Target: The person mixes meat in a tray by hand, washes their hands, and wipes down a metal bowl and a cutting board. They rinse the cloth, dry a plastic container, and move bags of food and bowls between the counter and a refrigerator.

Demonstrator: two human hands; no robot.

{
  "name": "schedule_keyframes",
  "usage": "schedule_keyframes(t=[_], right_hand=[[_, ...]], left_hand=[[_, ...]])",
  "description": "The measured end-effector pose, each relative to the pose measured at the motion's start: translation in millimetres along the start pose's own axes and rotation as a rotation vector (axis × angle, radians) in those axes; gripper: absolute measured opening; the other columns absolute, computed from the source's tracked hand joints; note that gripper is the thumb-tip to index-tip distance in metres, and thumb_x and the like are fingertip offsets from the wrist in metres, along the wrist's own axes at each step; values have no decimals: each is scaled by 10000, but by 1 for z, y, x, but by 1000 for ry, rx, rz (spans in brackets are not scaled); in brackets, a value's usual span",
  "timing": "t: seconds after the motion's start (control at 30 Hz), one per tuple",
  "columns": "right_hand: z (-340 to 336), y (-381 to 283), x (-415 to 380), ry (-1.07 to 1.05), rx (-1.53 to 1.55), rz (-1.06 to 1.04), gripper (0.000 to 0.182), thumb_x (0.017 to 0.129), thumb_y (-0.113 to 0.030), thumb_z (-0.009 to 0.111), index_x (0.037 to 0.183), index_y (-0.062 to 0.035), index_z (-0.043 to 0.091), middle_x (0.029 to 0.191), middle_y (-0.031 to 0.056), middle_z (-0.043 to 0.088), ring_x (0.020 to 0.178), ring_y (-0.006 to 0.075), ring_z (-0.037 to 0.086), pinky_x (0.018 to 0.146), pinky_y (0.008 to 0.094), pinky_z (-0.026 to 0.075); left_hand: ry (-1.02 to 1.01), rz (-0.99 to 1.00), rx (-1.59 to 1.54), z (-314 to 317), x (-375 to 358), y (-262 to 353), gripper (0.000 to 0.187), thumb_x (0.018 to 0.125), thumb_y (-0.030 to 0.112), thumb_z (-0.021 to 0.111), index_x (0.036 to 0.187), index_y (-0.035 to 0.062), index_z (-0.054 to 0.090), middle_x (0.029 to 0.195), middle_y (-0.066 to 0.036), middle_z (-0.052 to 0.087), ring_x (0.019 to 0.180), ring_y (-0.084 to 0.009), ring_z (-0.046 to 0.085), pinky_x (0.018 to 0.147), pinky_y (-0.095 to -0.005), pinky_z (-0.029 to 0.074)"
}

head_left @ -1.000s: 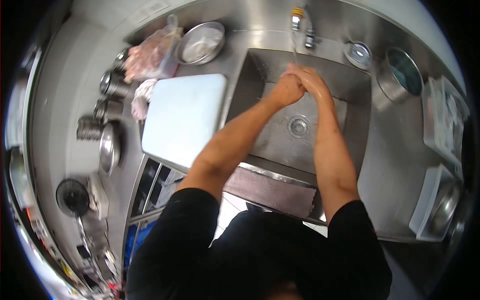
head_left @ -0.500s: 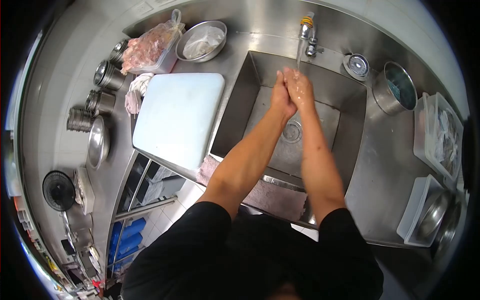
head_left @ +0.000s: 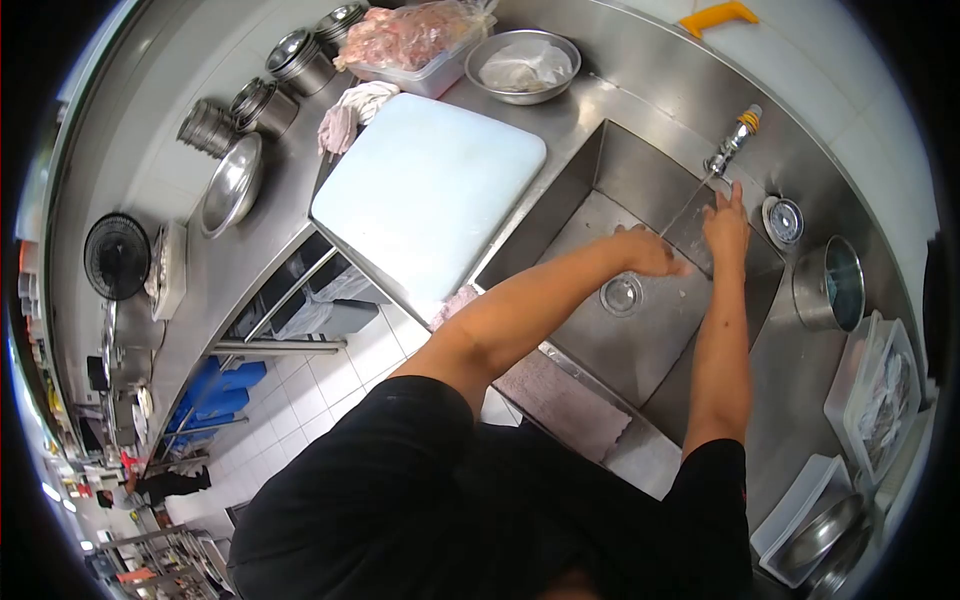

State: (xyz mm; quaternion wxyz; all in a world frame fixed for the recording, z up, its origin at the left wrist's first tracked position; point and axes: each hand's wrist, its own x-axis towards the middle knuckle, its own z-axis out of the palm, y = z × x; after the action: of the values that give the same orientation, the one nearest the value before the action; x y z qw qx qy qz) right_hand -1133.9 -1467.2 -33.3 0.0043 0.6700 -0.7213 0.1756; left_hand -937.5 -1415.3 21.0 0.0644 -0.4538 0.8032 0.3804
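Note:
My left hand (head_left: pixel 650 252) hangs over the steel sink (head_left: pixel 600 330), just beside the thin stream of water, fingers slightly curled and holding nothing. My right hand (head_left: pixel 727 222) reaches up toward the tap (head_left: pixel 732 146), fingertips at the tap's base, nothing in its grasp. Water runs from the tap down toward the drain (head_left: pixel 621 294). Both hands look wet.
A white cutting board (head_left: pixel 430 190) lies left of the sink. Behind it stand a tub of raw meat in plastic (head_left: pixel 415 38), a steel bowl (head_left: pixel 522 62), a cloth (head_left: pixel 345 110) and several steel canisters. A pot (head_left: pixel 830 282) and trays sit at right. A mat drapes over the sink's front edge.
My hands were pressed together under the running water; now they are apart, the right one raised to the tap. The view has swung, so the counter sits more diagonally.

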Motion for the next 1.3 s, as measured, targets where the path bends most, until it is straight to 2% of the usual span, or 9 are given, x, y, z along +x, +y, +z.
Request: schedule_keyframes(t=[0.1, 0.3, 0.63, 0.87, 0.9, 1.0, 1.07, 1.17, 1.3], right_hand=[[12, 20, 6, -21, 20, -29, 511, 859, -267, 615, 1326, -82, 524, 1514, 150, 286, 1268, 367, 433, 1035, 443, 379], [21, 23, 0, -188, -82, -107, 490, 891, -352, 575, 1274, -46, 566, 1357, 228, 478, 1316, 335, 407, 1051, 420, 362], [-58, -115, -35, -425, 112, -87, 585, 893, -450, 564, 1299, -28, 537, 1267, 238, 562, 1189, 383, 534, 999, 427, 401], [-30, -277, -120, -313, 229, -317, 590, 897, -416, 579, 1360, -63, 481, 1425, 213, 424, 1332, 358, 388, 1070, 404, 328], [-34, -304, -129, -293, 281, -332, 587, 897, -401, 586, 1366, -65, 474, 1424, 217, 422, 1334, 359, 386, 1071, 403, 327], [-35, -373, -138, -251, 411, -404, 582, 897, -362, 602, 1375, -61, 461, 1368, 236, 473, 1258, 345, 471, 1032, 393, 370], [-31, -421, -143, -307, 513, -414, 576, 893, -326, 616, 1377, -58, 456, 1329, 253, 507, 1208, 336, 527, 999, 381, 406], [-20, -496, -145, -447, 604, -445, 573, 882, -271, 639, 1377, -51, 451, 1266, 268, 552, 1135, 326, 586, 938, 362, 455], [17, -607, -144, -495, 584, -618, 602, 880, -337, 637, 1364, -28, 458, 1206, 271, 590, 1084, 340, 617, 897, 367, 480]], left_hand=[[-60, -81, 840, 31, -19, -26, 653, 831, 588, 557, 1341, 180, 540, 1468, -202, 364, 1432, -357, 161, 1100, -648, 75], [33, -116, 920, 11, -75, -40, 648, 817, 579, 560, 1366, 238, 510, 1528, -161, 271, 1447, -384, 64, 1095, -668, -13], [1132, -89, 320, 12, -341, -184, 402, 817, 312, 693, 1180, 149, 630, 1390, -178, 439, 1361, -409, 302, 1100, -554, 263], [893, -1133, -670, 341, -643, -407, 548, 892, 432, 553, 1271, 36, 565, 1255, -211, 580, 1215, -329, 514, 1019, -392, 398], [1221, -1130, -958, 415, -690, -398, 552, 901, 415, 527, 1255, -6, 566, 1231, -194, 600, 1176, -312, 541, 1010, -385, 402], [1299, -1805, -1498, 611, -800, -348, 302, 883, 356, 493, 828, 65, 550, 678, -102, 529, 622, -221, 532, 542, -416, 418], [1376, -1704, -1864, 638, -833, -277, 290, 858, 352, 496, 658, 150, 438, 510, -45, 432, 409, -191, 420, 365, -403, 337], [1029, -1858, -2080, 674, -817, -230, 406, 902, 423, 575, 1114, 84, 505, 911, -139, 561, 708, -292, 528, 567, -465, 443], [1271, -1543, -2159, 646, -760, -267, 521, 938, 359, 536, 1362, 82, 414, 1121, -183, 591, 878, -278, 577, 693, -432, 495]])
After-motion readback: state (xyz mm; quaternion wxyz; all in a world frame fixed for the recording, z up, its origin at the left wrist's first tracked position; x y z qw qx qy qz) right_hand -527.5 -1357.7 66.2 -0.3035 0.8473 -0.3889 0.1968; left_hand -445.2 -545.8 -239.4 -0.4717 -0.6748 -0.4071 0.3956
